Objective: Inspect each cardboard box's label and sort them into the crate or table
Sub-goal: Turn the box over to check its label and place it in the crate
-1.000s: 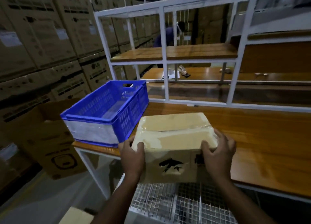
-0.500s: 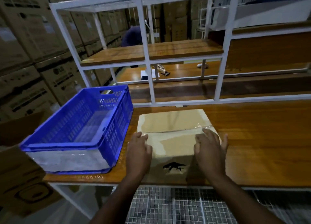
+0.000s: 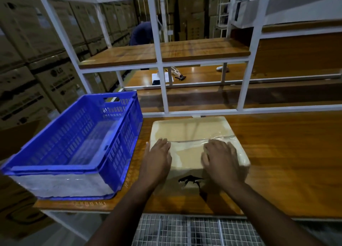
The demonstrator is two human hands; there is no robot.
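Both hands are laid flat on top of the cardboard box [image 3: 192, 132], palms down, fingers fairly straight, nothing really gripped. The left hand [image 3: 157, 158] is set at the near-left corner, the right hand [image 3: 220, 158] on the near-right part, with a gap between them. The box is wrapped in shiny, crinkly clear film and is parked on the glossy wooden table [image 3: 286, 162], just right of the blue crate [image 3: 77, 145]. A dark printed mark is seen on its near face, partly hidden in shadow, so no label can be read. The crate is slotted plastic with a pale, cloudy panel on its near wall. A white metal shelf frame [image 3: 164, 90] is seen behind, and stacked cartons [image 3: 37, 60] at far left are cut off by the edge.
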